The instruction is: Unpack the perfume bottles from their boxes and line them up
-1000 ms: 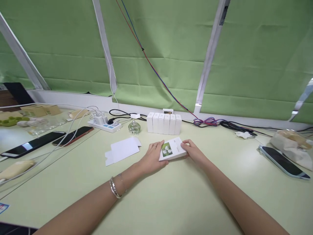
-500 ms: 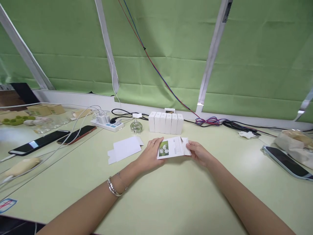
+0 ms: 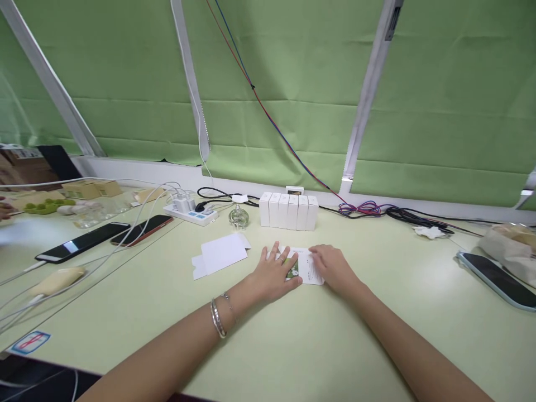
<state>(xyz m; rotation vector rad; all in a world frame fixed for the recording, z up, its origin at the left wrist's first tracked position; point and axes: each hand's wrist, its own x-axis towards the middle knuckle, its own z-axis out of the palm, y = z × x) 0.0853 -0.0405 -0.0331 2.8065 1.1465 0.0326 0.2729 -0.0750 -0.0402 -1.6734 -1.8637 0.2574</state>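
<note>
A flat white folding carton [image 3: 309,272] printed with a white-flower picture and small text lies on the table in front of me. My left hand [image 3: 274,274] rests on its left part, fingers spread and covering much of the picture. At the carton's right edge is my right hand [image 3: 334,268], its fingers bent together on that edge; the fingertips are partly hidden. Left of my hands lies another flat white carton [image 3: 224,255], blank side up, flaps out. Behind stands a row of several small white boxes [image 3: 288,212], upright.
A glass bottle [image 3: 238,216] stands left of the box row. A power strip [image 3: 190,212] with cables and two dark phones lie to the left. Coiled black cable [image 3: 412,216], crumpled tissue [image 3: 430,231] and another phone [image 3: 498,279] are on the right.
The flower-printed carton has gone from being held raised and tilted to lying on the table. My left hand has spread over it; the right has shifted onto its right edge.
</note>
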